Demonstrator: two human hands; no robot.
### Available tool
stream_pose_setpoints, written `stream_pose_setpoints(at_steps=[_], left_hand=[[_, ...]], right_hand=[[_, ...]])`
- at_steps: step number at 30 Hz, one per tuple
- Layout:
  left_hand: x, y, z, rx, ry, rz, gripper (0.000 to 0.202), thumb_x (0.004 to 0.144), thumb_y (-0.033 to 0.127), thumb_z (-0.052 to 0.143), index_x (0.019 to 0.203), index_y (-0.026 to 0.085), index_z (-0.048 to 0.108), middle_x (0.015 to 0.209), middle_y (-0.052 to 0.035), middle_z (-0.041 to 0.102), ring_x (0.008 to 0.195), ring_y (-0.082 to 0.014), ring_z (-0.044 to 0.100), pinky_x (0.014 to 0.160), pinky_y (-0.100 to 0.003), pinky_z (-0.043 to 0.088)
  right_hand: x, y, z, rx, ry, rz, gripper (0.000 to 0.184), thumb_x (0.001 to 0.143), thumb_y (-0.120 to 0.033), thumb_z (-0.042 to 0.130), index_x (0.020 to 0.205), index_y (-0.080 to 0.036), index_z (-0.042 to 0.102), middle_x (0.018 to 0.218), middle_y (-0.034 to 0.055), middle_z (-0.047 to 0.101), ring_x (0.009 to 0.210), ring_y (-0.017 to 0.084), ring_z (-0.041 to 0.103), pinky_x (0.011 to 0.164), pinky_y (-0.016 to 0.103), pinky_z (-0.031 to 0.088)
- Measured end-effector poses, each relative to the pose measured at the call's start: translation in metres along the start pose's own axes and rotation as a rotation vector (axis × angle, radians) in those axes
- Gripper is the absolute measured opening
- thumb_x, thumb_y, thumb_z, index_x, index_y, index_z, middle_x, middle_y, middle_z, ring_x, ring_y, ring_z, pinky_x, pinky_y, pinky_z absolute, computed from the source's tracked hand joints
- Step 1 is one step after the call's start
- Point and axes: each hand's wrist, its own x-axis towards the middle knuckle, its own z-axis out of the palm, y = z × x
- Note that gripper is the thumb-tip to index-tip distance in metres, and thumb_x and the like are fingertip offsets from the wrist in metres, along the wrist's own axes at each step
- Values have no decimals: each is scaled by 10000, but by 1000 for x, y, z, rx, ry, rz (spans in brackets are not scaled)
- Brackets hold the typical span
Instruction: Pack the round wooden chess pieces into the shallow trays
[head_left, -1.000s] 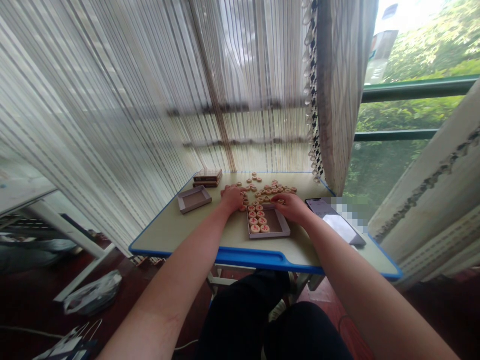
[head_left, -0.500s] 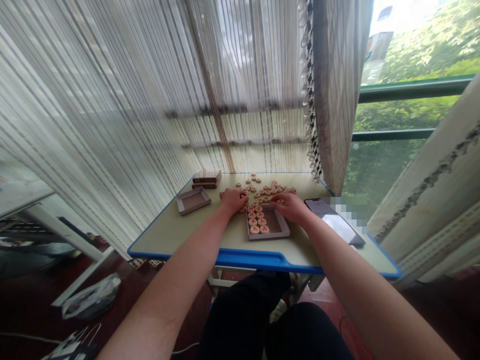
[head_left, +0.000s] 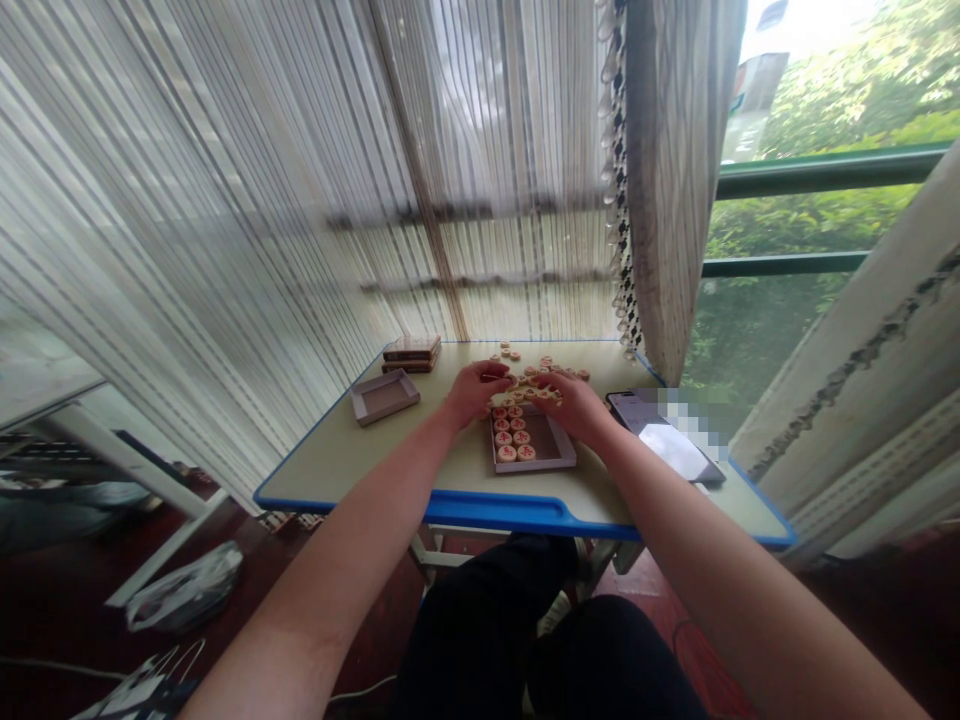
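Note:
Round pale xiangqi pieces (head_left: 546, 361) with red or dark characters lie loosely scattered over the far middle of the table. My left hand (head_left: 477, 390) is among them, its thumb and fingers closed about a piece at their tips. Opposite it, my right hand (head_left: 571, 402) has its fingers curled down on pieces near the box's far right corner; the fingers partly hide what they grip. Between my forearms stands a shallow open box (head_left: 553, 462). Two columns of red-marked pieces (head_left: 514, 438) fill its left part, face up; its right part shows bare bottom.
A second shallow tray, perhaps the lid (head_left: 384, 396), lies at the left. Behind it is a small stack of brown boxes or books (head_left: 412, 352). A phone (head_left: 664, 438) rests at the right. The table (head_left: 315, 465) has a raised blue edge, with curtains (head_left: 510, 250) behind it.
My left hand has moved right and slightly away from me, and my right hand has moved a little left, so they are closer together over the loose pieces. The boxed pieces look unchanged.

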Motion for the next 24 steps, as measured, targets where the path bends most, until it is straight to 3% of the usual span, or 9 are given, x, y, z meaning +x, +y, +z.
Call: stream_pose_setpoints(at_steps=[6, 11, 14, 17, 20, 24], left_hand=[[-11, 12, 7, -251, -161, -37, 400, 571, 301, 765, 914, 120, 664, 880, -66, 681, 807, -160, 625, 809, -350, 496], [-12, 16, 10, -243, -172, -35, 406, 618, 340, 734, 951, 123, 653, 902, -70, 680, 799, -157, 628, 783, -343, 509], [-6, 9, 5, -47, -26, -8, 385, 707, 389, 650, 989, 127, 642, 879, -76, 682, 754, -149, 625, 709, -313, 515], [0, -3, -4, 308, 137, 88, 313, 739, 376, 608, 926, 132, 664, 874, -79, 679, 730, -147, 613, 697, -292, 501], [3, -12, -12, 566, 188, 168, 254, 755, 321, 580, 915, 146, 671, 901, -68, 671, 745, -139, 605, 742, -278, 488], [2, -16, -17, 749, 178, 175, 240, 770, 314, 561, 920, 164, 674, 923, -60, 670, 827, -160, 603, 824, -296, 470]], right_hand=[[-1, -19, -1, -33, 10, -110, 369, 814, -278, 544, 1182, -268, 572, 1169, 60, 581, 1052, 220, 544, 889, 329, 425], [-2, -19, -6, -73, 36, -105, 313, 802, -296, 559, 1107, -260, 618, 1127, 67, 605, 1028, 223, 551, 879, 335, 425], [-2, -11, -13, -79, 33, -35, 280, 764, -326, 587, 1021, -235, 653, 1022, 63, 634, 954, 210, 573, 831, 310, 439], [-5, -3, -18, -107, -105, 4, 246, 701, -355, 626, 903, -229, 685, 923, 47, 647, 855, 199, 587, 749, 282, 448], [-9, 0, -18, -158, -263, 15, 216, 657, -363, 639, 826, -242, 699, 845, 28, 653, 747, 181, 586, 664, 262, 437], [-12, -1, -15, -211, -310, 30, 204, 643, -370, 630, 796, -255, 700, 815, 21, 650, 719, 170, 573, 623, 248, 416]])
